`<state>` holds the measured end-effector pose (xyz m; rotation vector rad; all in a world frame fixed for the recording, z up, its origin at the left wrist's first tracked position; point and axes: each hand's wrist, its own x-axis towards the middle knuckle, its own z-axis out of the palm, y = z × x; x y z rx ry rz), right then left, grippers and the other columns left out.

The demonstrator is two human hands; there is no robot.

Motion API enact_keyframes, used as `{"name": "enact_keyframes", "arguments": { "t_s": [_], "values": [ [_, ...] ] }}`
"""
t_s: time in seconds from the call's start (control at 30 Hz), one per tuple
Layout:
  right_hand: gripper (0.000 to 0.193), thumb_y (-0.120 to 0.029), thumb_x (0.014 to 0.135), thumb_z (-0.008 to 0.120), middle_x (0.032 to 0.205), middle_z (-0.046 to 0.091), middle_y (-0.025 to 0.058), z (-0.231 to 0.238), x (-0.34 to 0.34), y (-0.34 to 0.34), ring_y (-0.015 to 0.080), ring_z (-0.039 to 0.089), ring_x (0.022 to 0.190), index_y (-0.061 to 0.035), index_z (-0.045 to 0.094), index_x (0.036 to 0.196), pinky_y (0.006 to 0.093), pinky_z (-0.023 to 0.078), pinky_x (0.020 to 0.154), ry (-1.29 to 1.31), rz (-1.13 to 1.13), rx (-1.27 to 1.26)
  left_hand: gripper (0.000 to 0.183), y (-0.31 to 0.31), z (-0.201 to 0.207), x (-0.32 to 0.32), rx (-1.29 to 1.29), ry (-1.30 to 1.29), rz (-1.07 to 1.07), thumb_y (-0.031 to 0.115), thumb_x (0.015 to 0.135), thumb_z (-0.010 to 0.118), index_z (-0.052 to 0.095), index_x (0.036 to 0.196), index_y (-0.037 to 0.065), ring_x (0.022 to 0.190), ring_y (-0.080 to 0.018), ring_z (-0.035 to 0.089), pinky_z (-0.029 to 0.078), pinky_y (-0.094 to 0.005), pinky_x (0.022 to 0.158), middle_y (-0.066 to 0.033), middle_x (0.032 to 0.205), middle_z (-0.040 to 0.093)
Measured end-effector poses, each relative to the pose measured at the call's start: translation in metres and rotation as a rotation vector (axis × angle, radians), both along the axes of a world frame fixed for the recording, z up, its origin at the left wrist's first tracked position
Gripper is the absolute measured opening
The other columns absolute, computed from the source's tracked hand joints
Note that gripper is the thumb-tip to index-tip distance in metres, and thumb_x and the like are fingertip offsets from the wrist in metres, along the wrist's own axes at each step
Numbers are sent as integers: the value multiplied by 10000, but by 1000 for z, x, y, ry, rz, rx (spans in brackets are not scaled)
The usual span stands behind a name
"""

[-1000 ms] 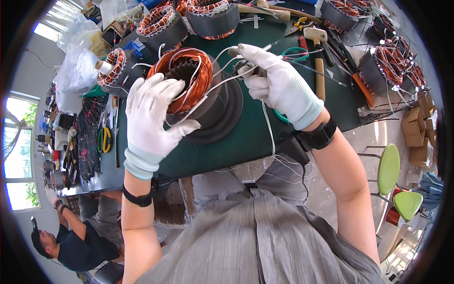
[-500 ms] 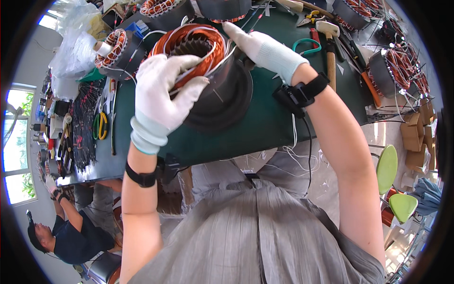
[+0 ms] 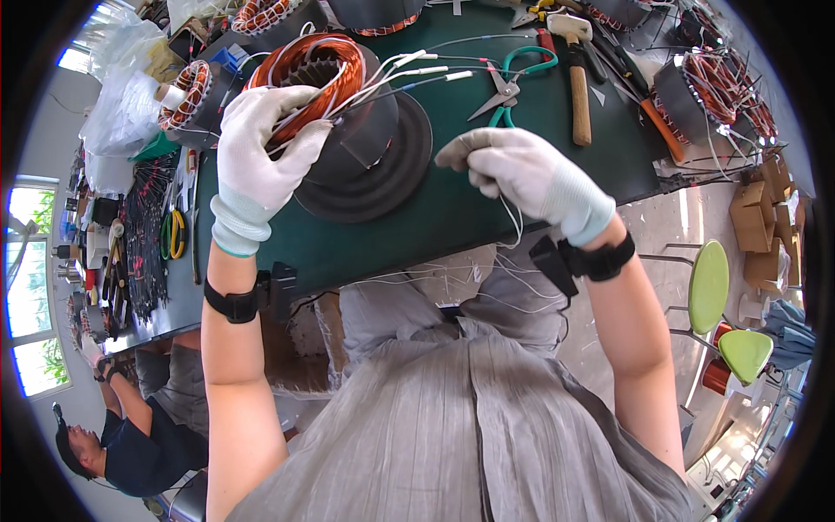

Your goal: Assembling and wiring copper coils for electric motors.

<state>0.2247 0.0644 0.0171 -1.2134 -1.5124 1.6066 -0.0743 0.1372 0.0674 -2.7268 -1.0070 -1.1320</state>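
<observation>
A motor stator (image 3: 361, 135) with a dark grey shell and orange copper windings (image 3: 335, 65) stands on a round black base (image 3: 383, 196). My left hand (image 3: 261, 143), in a white glove, grips the near left side of the windings, thumb and fingers around them. Several lead wires with white sleeves (image 3: 424, 71) stretch out to the right from the winding. Right of the base, my gloved right hand (image 3: 522, 170) hovers apart from the stator with its fingers curled together. A thin white cord (image 3: 519, 228) runs down beneath it; whether the fingers hold it is hidden.
Green-handled scissors (image 3: 503, 91), a mallet (image 3: 578, 78) and other hand tools lie on the green table (image 3: 383, 261). More stators (image 3: 713, 104) stand at the far edge and both sides. At left are dark wire bundles (image 3: 143, 235) and another person (image 3: 143, 435).
My right hand has drawn away from the winding, toward me and right, its fingers now curled. The lead wires now lie spread rightward. My left hand keeps its hold as the view shifts.
</observation>
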Motion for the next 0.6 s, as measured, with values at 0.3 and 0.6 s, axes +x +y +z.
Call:
{"name": "enact_keyframes", "arguments": {
  "t_s": [0.3,0.6],
  "values": [
    [308,-142,1045,472,812,632,3,-7,-31,-42,65,536,657,-54,636,1291,223,468,628,66,-107,-130,268,0,-3,-1,-43,21,15,61,748,758,720,1010,19,846,-282,622,483,-370,837,-115,892,674],
    [231,-86,833,754,963,639,67,-5,15,42,247,661,828,-132,752,1060,319,538,737,-525,-494,924,324,0,-2,-3,-25,57,31,86,724,776,726,1041,38,911,-287,626,441,-383,958,-102,940,692]
  ]
}}
